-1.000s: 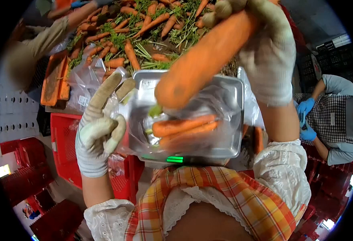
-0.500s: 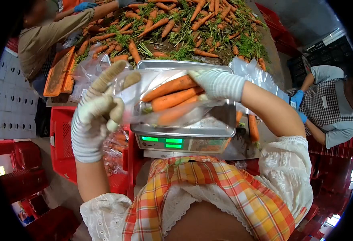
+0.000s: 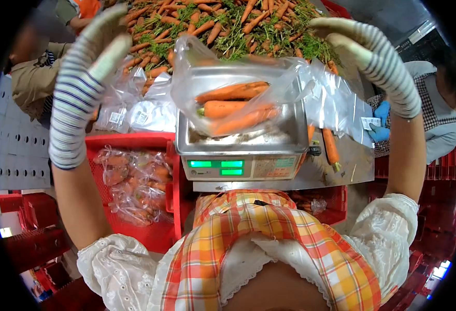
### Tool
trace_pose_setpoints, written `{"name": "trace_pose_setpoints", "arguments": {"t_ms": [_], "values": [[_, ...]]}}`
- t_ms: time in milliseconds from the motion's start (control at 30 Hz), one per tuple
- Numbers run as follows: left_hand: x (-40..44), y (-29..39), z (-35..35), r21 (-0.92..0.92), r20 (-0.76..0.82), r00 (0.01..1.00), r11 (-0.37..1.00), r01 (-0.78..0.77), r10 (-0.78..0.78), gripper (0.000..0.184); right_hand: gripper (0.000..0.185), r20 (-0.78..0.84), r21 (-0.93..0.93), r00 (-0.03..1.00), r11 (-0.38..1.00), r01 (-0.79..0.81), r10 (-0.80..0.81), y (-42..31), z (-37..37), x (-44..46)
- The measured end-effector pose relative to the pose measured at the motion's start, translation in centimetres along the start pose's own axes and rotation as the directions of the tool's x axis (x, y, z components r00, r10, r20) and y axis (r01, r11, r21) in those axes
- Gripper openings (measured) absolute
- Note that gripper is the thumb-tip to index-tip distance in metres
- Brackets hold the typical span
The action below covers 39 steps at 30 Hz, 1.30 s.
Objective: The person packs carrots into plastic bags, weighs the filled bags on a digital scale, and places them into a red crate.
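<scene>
A clear plastic bag (image 3: 186, 78) with several carrots (image 3: 228, 109) in it lies on the metal pan (image 3: 186, 142) of a digital scale (image 3: 259, 169), its ends spread out. Green digits glow on the scale's front. My left hand (image 3: 88, 78), in a striped knit glove, is raised to the left of the bag, fingers extended and apart from the thumb. On the other side my right hand (image 3: 375, 57), gloved alike, is held up past the flat plastic bags. Both hands hold nothing and touch neither bag nor scale.
Loose carrots with green tops (image 3: 228, 31) are heaped behind the scale. Flat clear bags (image 3: 153, 111) (image 3: 337, 98) lie on both sides. A red crate (image 3: 129, 139) at lower left holds bagged carrots (image 3: 140, 192). Co-workers (image 3: 33, 96) (image 3: 435, 109) stand left and right.
Both hands have let go of the bag of carrots and moved up and outward, away from each other. The bag now rests on the scale pan.
</scene>
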<state>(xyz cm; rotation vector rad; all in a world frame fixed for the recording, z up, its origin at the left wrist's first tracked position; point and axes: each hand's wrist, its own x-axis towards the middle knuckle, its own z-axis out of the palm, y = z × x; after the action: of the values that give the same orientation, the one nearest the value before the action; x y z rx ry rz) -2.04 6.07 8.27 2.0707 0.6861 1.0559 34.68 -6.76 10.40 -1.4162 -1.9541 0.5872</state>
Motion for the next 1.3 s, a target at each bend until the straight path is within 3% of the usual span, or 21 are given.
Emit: {"name": "trace_pose_setpoints", "arguments": {"t_ms": [67, 133, 167, 233, 267, 367, 433, 533, 567, 600, 667, 700, 800, 867, 1000, 1033, 1067, 1167, 1233, 1267, 1300], "values": [[0.5, 0.2, -1.9, 0.113, 0.078, 0.973, 0.968, -0.226, 0.218, 0.037, 0.032, 0.035, -0.086, 0.997, 0.994, 0.072, -0.069, 0.2, -1.0, 0.2], [0.6, 5.2, 3.1, 0.472, 0.386, 0.714, 0.54, -0.697, 0.584, 0.038, 0.036, -0.023, -0.086, 0.996, 0.993, 0.081, -0.083, -2.7, 1.4, 0.8], [0.5, 7.9, 6.5, 0.175, 0.27, 0.93, 0.937, -0.302, 0.249, 0.033, 0.035, -0.123, -0.248, 0.978, 0.959, 0.136, -0.17, -5.1, 3.8, 1.2], [1.1, 7.7, 8.8, 0.22, 0.476, 0.877, 0.957, -0.191, 0.066, 0.038, 0.041, 0.031, -0.226, 0.977, 0.951, 0.211, -0.209, -2.8, 6.2, 0.8], [1.9, 5.5, 9.2, 0.461, 0.7, 0.697, 0.646, -0.608, 0.156, 0.052, 0.044, 0.211, -0.44, 0.955, 0.852, 0.284, -0.209, -1.1, 7.5, 0.7], [0.7, -0.2, 6.8, 0.623, 0.781, 0.623, 0.135, -0.77, -0.052, 0.057, 0.039, 0.502, -0.74, 0.863, 0.495, 0.456, -0.045, 3.9, 7.6, -1.1], [1.1, -2.6, 4.5, 0.638, 0.762, 0.637, -0.033, -0.769, -0.113, 0.05, 0.032, 0.402, -0.841, 0.914, 0.419, 0.343, 0.058, 5.9, 4.4, -1.6], [1.9, -1.8, 3.6, 0.692, 0.648, 0.695, 0.139, -0.708, 0.311, 0.028, 0.018, 0.129, -0.848, 0.974, 0.489, 0.207, -0.188, 2.7, 2.0, 0.6], [2.4, -0.8, 4.6, 0.745, 0.577, 0.718, 0.11, -0.658, 0.39, 0.021, 0.014, -0.142, -0.615, 0.951, 0.777, 0.134, -0.276, 1.6, 3.1, 0.8], [2.3, 1.2, 5.3, 0.784, 0.472, 0.758, 0.18, -0.595, 0.45, 0.017, 0.012, -0.388, -0.269, 0.889, 0.953, 0.141, -0.241, 0.5, 4.1, 1.0], [3.2, 1.2, 5.8, 0.849, 0.262, 0.689, 0.177, -0.497, 0.675, 0.016, 0.011, -0.507, -0.238, 0.813, 0.953, 0.189, -0.288, -1.1, 4.6, 2.0], [3.6, 0.9, 5.9, 0.873, 0.193, 0.691, 0.199, -0.445, 0.696, 0.012, 0.014, -0.431, -0.112, 0.9, 0.993, 0.023, -0.07, 0.1, 2.8, 2.3], [3.3, 2.4, 6.3, 0.548, -0.063, 0.998, 0.836, 0.024, 0.013, 0.03, 0.023, -0.206, 0.448, 0.94, 0.881, -0.156, 0.271, -1.3, 3.0, 1.1], [4.9, -0.9, 7.6, -0.174, 0.246, 0.927, 0.928, 0.33, -0.284, 0.051, 0.025, -0.186, 0.562, 0.965, 0.825, -0.049, 0.184, 3.4, 4.1, 1.7], [2.6, -1.1, 11.7, -0.396, 0.449, 0.881, 0.85, 0.347, -0.15, 0.091, 0.037, -0.174, 0.428, 0.984, 0.903, 0.037, 0.043, 1.2, 12.0, 1.9], [2.4, -1.9, 13.5, -0.5, 0.443, 0.888, 0.788, 0.359, -0.123, 0.093, 0.038, -0.148, -0.07, 0.972, 0.982, 0.173, -0.182, 1.2, 12.8, 1.9], [2.4, -3.0, 15.2, -0.597, 0.437, 0.895, 0.714, 0.366, -0.093, 0.095, 0.039, -0.278, 0.222, 0.96, 0.971, 0.089, -0.025, 5.2, 13.9, 2.0], [1.3, -2.8, 15.7, -0.552, 0.37, 0.915, 0.754, 0.355, -0.159, 0.092, 0.031, -0.358, 0.244, 0.915, 0.927, 0.284, -0.186, 5.6, 14.1, 2.2], [1.8, -5.4, 15.9, -0.46, 0.39, 0.913, 0.835, 0.303, -0.116, 0.077, 0.022, -0.131, 0.745, 0.942, 0.657, -0.112, 0.309, 6.7, 13.3, 1.3], [1.6, -6.4, 14.8, -0.216, 0.357, 0.928, 0.957, 0.193, -0.106, 0.068, 0.013, -0.142, 0.702, 0.93, 0.697, -0.146, 0.338, 7.8, 13.8, 1.2], [0.6, -4.3, 13.1, -0.369, 0.393, 0.89, 0.847, 0.383, -0.232, 0.056, 0.011, -0.236, 0.631, 0.909, 0.765, -0.127, 0.345, 7.1, 14.5, 0.1]]}}
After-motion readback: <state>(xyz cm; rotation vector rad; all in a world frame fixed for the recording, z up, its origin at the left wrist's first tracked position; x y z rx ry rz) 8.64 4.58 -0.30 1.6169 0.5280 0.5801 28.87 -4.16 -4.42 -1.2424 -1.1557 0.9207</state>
